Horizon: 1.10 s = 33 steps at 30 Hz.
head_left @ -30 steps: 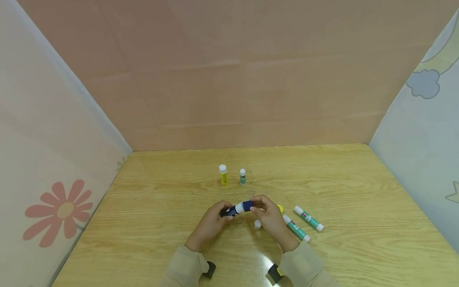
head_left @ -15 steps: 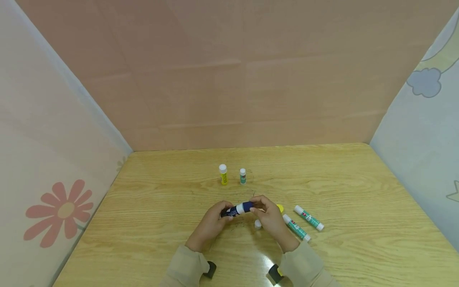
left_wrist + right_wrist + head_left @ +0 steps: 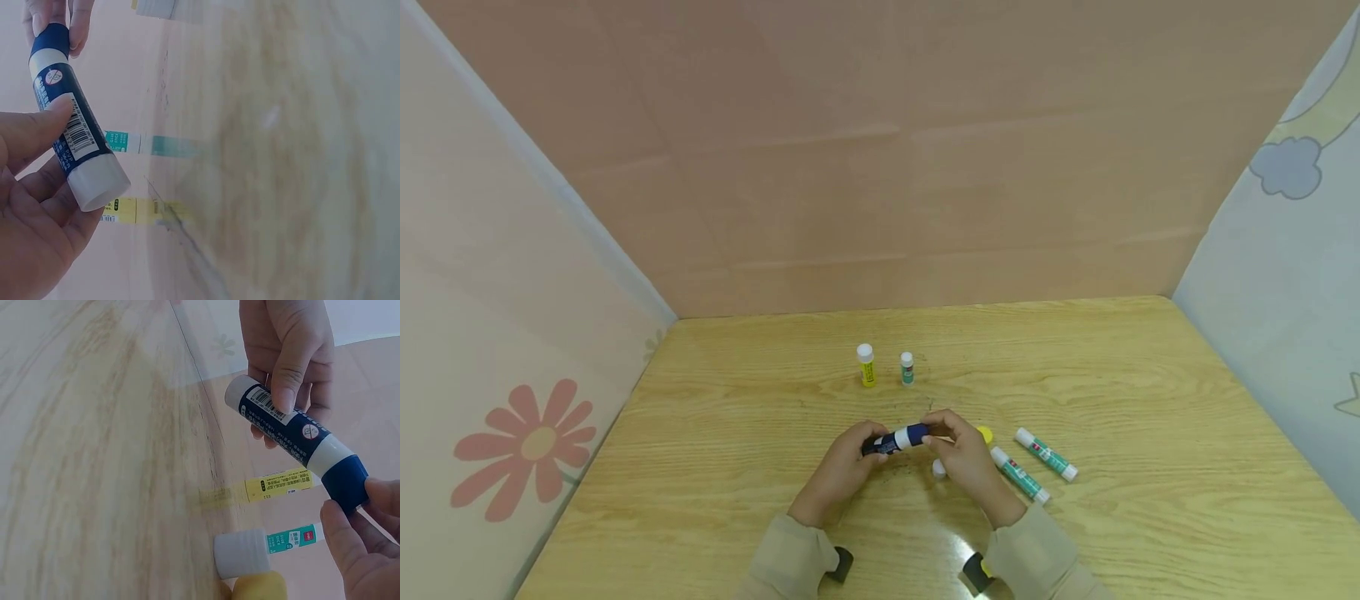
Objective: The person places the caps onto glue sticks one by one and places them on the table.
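Just over the table, both hands hold a dark blue glue stick (image 3: 889, 442) slanted between them. My left hand (image 3: 842, 468) grips its barrel, thumb lying across the barcode label in the left wrist view. My right hand (image 3: 967, 457) pinches the dark blue cap (image 3: 347, 482) at the other end with thumb and fingers. Between barrel and cap shows a white band (image 3: 329, 455). A loose white cap (image 3: 939, 468) stands beside the right hand, and a yellow cap (image 3: 985, 434) lies partly hidden behind that hand.
Farther back on the wooden table (image 3: 737, 400) stand a yellow glue stick (image 3: 867, 367) and a small green glue stick (image 3: 907, 369), both with white caps. Two green-and-white glue sticks (image 3: 1019, 476) lie to the right of the right hand. Fabric walls enclose the back and sides.
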Each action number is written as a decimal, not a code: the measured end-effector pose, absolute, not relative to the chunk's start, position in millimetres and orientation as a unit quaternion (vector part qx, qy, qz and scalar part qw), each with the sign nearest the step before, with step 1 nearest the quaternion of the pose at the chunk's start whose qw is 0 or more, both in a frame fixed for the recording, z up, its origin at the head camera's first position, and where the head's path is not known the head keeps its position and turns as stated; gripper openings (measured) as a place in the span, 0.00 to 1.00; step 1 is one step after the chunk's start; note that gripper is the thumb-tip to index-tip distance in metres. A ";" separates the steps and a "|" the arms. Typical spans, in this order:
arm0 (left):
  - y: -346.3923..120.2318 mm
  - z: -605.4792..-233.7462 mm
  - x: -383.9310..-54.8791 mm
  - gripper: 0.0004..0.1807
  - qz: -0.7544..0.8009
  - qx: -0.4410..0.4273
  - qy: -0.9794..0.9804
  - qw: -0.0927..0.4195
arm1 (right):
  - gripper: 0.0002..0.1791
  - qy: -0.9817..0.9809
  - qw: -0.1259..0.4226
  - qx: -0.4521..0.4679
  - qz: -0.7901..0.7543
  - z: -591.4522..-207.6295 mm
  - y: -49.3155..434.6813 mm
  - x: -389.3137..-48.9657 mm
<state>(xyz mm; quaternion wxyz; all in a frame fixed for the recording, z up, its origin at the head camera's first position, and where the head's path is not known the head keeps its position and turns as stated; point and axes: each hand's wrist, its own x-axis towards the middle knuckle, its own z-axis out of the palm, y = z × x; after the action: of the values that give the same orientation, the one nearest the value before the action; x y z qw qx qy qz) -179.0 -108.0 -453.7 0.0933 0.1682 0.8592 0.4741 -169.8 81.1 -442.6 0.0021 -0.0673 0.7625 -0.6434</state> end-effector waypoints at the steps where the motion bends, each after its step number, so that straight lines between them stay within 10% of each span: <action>1: -108.1 -453.6 -178.9 0.10 0.471 0.171 0.861 0.090 | 0.11 0.762 0.003 -0.067 -0.644 -442.7 81.0 -169.6; 33: -106.2 -452.2 -178.5 0.11 0.398 0.195 0.893 0.075 | 0.11 0.780 -0.008 -0.091 -0.619 -448.1 80.8 -168.2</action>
<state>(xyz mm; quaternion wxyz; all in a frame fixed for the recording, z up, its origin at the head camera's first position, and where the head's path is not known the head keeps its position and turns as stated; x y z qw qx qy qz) -178.5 -106.2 -452.2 0.0750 0.1950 0.8931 0.3984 -168.2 80.8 -448.1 -0.0077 -0.0908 0.7804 -0.6185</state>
